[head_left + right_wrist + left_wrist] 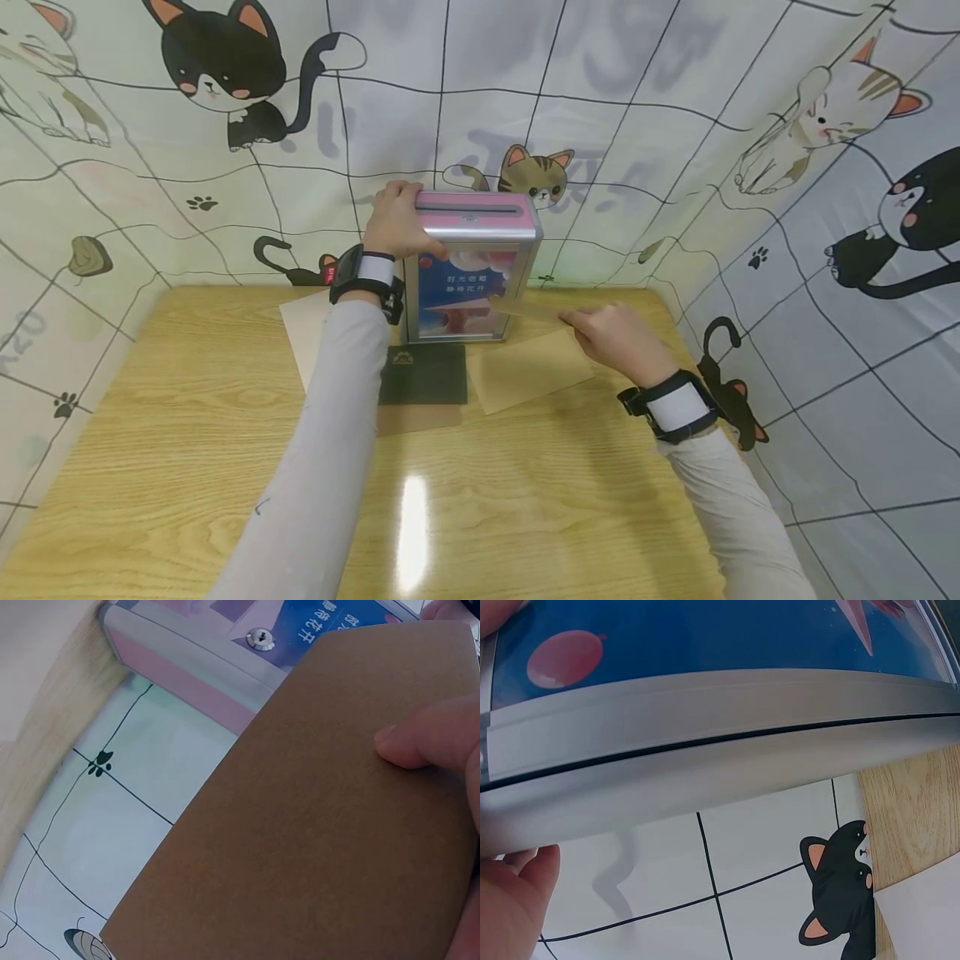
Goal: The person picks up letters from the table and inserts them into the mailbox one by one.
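Let the left hand [397, 223], gripping the slotted box [467, 279] at the far side of the surface [525, 500], brace it, while the right hand [611, 337], pinching the brown card [292, 795] near the box's lower front, should hold lightly to avoid creases.

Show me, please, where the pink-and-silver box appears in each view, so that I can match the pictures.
Head: the pink-and-silver box stands just above the picture's centre.
Left wrist: its silver edge and blue panel span the upper part.
Right wrist: at the top, partly hidden by the brown paper.
Shared landmark: the white backdrop with dark grid lines.
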Motion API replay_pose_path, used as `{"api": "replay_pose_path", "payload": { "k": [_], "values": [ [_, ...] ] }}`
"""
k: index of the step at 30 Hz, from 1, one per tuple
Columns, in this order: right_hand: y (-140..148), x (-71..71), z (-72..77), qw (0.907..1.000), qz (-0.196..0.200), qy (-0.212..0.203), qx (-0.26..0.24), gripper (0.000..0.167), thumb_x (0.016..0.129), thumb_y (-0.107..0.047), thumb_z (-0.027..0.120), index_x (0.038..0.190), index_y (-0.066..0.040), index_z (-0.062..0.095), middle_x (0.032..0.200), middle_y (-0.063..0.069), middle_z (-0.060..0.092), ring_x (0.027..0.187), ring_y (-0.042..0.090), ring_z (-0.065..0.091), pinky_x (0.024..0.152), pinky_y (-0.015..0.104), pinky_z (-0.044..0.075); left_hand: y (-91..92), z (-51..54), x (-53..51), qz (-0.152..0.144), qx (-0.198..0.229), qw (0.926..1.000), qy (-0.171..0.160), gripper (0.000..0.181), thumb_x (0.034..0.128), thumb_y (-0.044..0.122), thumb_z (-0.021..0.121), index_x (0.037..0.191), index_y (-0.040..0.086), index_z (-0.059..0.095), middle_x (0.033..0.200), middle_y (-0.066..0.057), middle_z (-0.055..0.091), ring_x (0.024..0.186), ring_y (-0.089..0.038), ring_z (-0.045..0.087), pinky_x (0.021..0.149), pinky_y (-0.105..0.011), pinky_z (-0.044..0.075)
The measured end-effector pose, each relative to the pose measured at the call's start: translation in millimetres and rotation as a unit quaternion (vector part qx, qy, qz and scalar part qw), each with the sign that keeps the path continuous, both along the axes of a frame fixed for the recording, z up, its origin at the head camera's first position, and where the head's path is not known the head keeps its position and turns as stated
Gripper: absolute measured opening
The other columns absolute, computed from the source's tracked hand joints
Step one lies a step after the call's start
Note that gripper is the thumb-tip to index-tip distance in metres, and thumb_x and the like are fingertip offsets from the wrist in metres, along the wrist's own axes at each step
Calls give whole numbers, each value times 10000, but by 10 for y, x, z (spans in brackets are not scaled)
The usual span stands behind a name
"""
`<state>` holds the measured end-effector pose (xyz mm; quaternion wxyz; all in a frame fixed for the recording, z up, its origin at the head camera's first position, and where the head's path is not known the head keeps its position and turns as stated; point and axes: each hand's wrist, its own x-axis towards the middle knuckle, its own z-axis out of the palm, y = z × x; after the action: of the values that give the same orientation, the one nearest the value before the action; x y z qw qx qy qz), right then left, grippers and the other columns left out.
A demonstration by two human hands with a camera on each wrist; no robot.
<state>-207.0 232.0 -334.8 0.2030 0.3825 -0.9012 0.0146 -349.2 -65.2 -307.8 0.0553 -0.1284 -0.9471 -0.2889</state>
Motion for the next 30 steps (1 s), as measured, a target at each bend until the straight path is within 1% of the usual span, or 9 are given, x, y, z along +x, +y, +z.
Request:
{"api": "replay_pose_path", "payload": {
  "k": [3,8,11,17,24,30],
  "values": [
    [-13,-11,5,10000,26,13,30,254,732,84,600,974,43,670,724,125,664,422,104,443,395,239,375,-3,3,2,-1,-9,10000,-7,1108,475,385,823,1409,98,301,1443,-115,251,1293,-294,252,982,-440,370],
    [-31,-16,6,10000,-12,8,86,241,745,74,602,971,36,674,761,129,679,430,128,498,395,238,388,-3,-3,0,0,5,10000,-31,1100,484,380,822,1410,99,298,1446,-110,246,1298,-295,247,981,-441,372],
    [-43,-13,13,10000,-25,-3,90,240,753,66,596,978,34,674,765,128,681,423,122,489,391,234,377,-4,-16,-10,16,18,10000,-26,1101,480,379,824,1409,103,301,1444,-108,250,1295,-293,251,977,-437,376],
    [-54,-15,13,10000,-25,-42,40,237,762,50,578,980,29,667,765,116,680,401,79,411,385,221,343,-5,-37,-31,16,3,10000,5,1110,472,389,827,1408,104,303,1441,-113,254,1292,-294,256,981,-432,372],
    [-52,-35,-24,9999,81,99,-105,197,749,39,585,930,20,660,693,87,649,411,87,427,376,230,369,-7,-18,-9,-6,-2,10000,-26,1115,479,384,826,1413,98,289,1445,-113,247,1297,-294,248,979,-439,373],
    [-54,-53,-42,9998,127,28,-138,183,759,50,569,921,14,646,688,80,628,408,78,409,392,224,363,-11,-3,4,-23,25,10000,-28,1112,478,379,824,1412,97,291,1443,-117,248,1297,-294,243,975,-438,376]
  ]
}}
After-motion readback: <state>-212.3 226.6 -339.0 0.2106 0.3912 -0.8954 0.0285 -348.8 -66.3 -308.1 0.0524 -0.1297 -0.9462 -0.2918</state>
